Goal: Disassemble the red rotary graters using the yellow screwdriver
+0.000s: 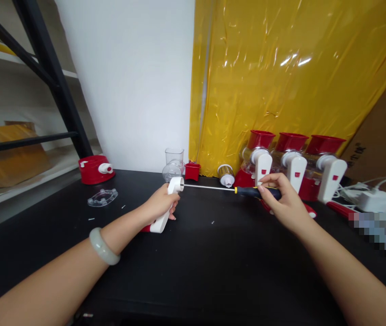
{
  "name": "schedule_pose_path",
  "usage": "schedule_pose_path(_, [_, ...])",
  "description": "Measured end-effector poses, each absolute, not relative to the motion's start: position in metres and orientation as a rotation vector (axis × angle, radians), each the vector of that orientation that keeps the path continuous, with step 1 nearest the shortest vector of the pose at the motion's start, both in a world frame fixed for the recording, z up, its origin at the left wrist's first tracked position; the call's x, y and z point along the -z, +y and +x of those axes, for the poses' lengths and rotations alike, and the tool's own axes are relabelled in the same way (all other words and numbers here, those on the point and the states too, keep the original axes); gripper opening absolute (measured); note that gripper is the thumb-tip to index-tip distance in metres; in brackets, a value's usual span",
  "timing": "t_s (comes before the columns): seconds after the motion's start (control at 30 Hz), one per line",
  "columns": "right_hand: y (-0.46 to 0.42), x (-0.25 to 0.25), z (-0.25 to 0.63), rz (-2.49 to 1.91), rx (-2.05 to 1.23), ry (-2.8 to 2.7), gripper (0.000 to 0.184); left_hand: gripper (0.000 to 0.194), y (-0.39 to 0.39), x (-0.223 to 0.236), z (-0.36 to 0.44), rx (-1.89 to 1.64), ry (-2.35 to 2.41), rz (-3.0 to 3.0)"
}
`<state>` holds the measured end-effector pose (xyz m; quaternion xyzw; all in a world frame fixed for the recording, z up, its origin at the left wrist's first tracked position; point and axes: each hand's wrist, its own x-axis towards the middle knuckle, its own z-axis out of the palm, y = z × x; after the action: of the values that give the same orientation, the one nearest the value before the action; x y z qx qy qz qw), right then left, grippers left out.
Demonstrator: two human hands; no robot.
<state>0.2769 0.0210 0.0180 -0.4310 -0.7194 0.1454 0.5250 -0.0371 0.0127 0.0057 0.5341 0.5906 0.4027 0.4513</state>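
Note:
My left hand (164, 202) is closed around a white crank handle (161, 222) whose lower end is red. The handle's round hollow end faces right. My right hand (286, 203) pinches the dark grip of a long screwdriver (209, 187) with a yellow collar. The screwdriver lies almost level, and its tip reaches into the opening of the handle's round end; what the tip touches inside is hidden. Behind the screwdriver are a grater drum (226, 175), a small red part (193, 171) and a clear plastic hopper (173, 164).
Several red and white rotary graters (296, 174) stand at the back right, close to my right hand. A red base (96, 170) and a clear ring (102, 198) sit at the left. White cables and an adapter (376, 199) lie far right. Black shelf bars (48, 63) rise at left.

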Motion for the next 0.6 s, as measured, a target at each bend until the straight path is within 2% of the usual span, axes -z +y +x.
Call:
schedule_pose_path(0.2, [0.0202, -0.0178, 0.2788, -0.996, -0.304, -1.744, 0.029, 0.023, 0.0130, -0.0067, -0.0368, -1.006, 1.470, 1.308])
schedule_pose_path(0.6, [0.0194, -0.0190, 0.2813, -0.999, -0.464, -1.647, 0.039, 0.023, 0.0105, -0.0071, -0.0334, -1.028, 1.435, 1.309])
